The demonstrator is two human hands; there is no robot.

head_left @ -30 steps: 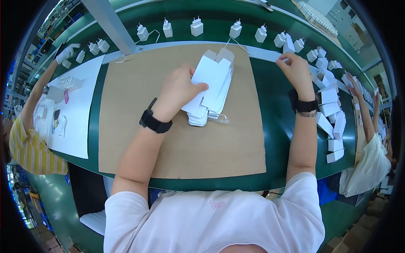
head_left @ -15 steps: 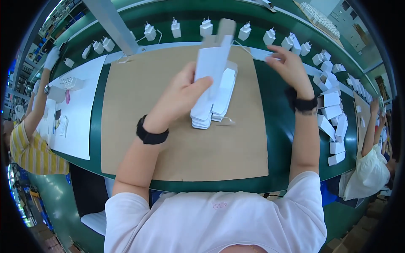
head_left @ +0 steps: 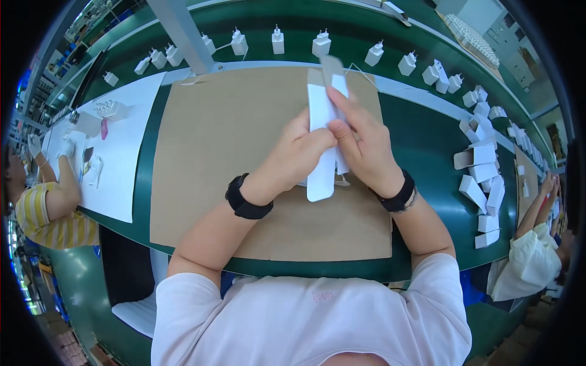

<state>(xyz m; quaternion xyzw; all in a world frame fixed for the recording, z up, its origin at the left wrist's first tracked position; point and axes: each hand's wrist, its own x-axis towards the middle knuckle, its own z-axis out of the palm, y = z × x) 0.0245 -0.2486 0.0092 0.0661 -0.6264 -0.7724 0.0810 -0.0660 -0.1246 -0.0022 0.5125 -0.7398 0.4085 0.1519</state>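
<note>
Both of my hands are closed on a white flat-folded carton (head_left: 321, 180), which stands out lengthwise above the brown cardboard sheet (head_left: 213, 134). My left hand (head_left: 299, 152) grips its left side with the thumb across the front. On the right edge, my right hand (head_left: 366, 140) pinches it higher up, thumb and fingers around the panel. The carton's end flaps (head_left: 333, 68) stick out past my fingers at the far end and look slightly blurred. My hands and the carton mostly hide the stack of flat cartons beneath.
White plug adapters (head_left: 321, 43) stand in a row along the green conveyor beyond the bench. Formed white boxes (head_left: 484, 172) lie piled at the right. A white sheet (head_left: 125, 140) covers the left bench, where a co-worker in a striped shirt (head_left: 49, 213) works; another person (head_left: 525, 262) is at the right.
My right hand has come in from the right and taken hold of the carton beside my left hand. The left hand has moved right with the carton. The view has shifted slightly.
</note>
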